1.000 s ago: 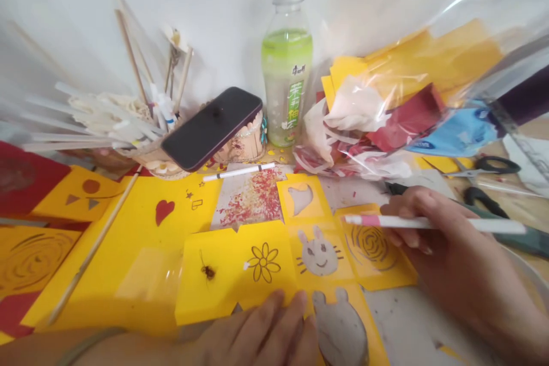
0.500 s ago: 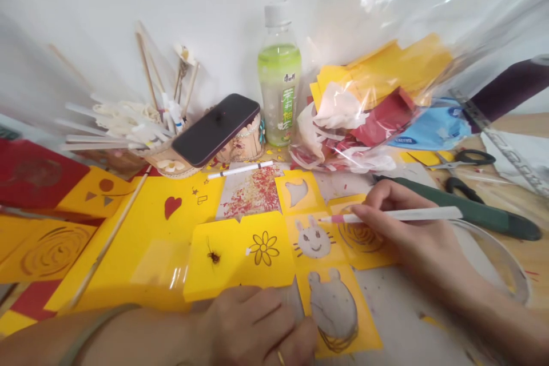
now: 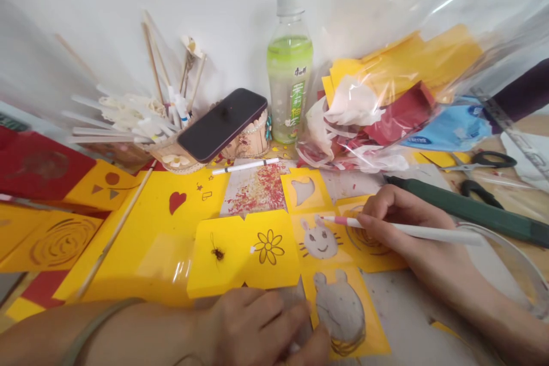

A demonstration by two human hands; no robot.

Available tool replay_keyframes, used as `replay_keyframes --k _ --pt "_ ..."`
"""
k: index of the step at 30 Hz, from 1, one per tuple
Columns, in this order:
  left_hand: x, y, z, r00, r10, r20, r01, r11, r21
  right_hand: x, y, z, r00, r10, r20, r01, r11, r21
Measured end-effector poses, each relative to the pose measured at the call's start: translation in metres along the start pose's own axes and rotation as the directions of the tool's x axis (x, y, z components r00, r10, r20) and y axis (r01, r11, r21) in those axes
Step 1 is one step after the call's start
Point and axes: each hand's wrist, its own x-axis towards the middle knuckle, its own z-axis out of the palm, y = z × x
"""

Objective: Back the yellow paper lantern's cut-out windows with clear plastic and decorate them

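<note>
A white felt-tip pen with a pink tip is pinched in my right hand. Its point touches or hovers just over an ear of the bunny face on a yellow cut-out paper. Low in the view, my left hand lies with bent fingers by the paper's lower edge; a small whitish thing shows between them, too hidden to name. Right of it is a larger grey animal shape. A yellow card with a flower drawing lies just beyond my left hand.
A dark phone leans on small baskets before a green drink bottle. A clear plastic bag with coloured paper stands at the back right. Scissors and a dark green cutter-like tool lie right. A thin stick lies left.
The whole view has shifted slightly, so things sit a little further right. My right hand keeps the pen near the bunny's ear. My left hand's fingers have moved slightly.
</note>
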Motion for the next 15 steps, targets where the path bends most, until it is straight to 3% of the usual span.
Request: replay_keyframes --k 2,4,7,12,15 --pt "0.004 0.003 -0.003 0.995 -0.099 0.009 0.099 0.993 -0.058 -0.006 -0.006 -0.003 0.999 -0.009 0.043 0.006 0.998 0.069" --pt "0.008 0.006 -0.007 0.97 -0.232 0.08 0.24 0.964 -0.115 -0.015 -0.013 -0.006 0.994 -0.036 0.103 0.021 0.989 0.149" --pt "0.011 0.007 -0.01 0.927 -0.33 0.179 0.366 0.901 -0.232 -0.029 -0.019 -0.006 0.975 -0.076 0.21 0.031 0.977 0.213" --pt "0.01 -0.001 -0.003 0.916 -0.372 0.148 0.399 0.818 -0.414 -0.043 -0.011 0.0 0.957 -0.228 0.18 0.19 0.96 0.207" --pt "0.012 -0.006 -0.004 0.91 -0.345 0.228 0.411 0.814 -0.411 -0.047 -0.009 0.003 0.915 -0.308 0.259 0.281 0.95 0.137"
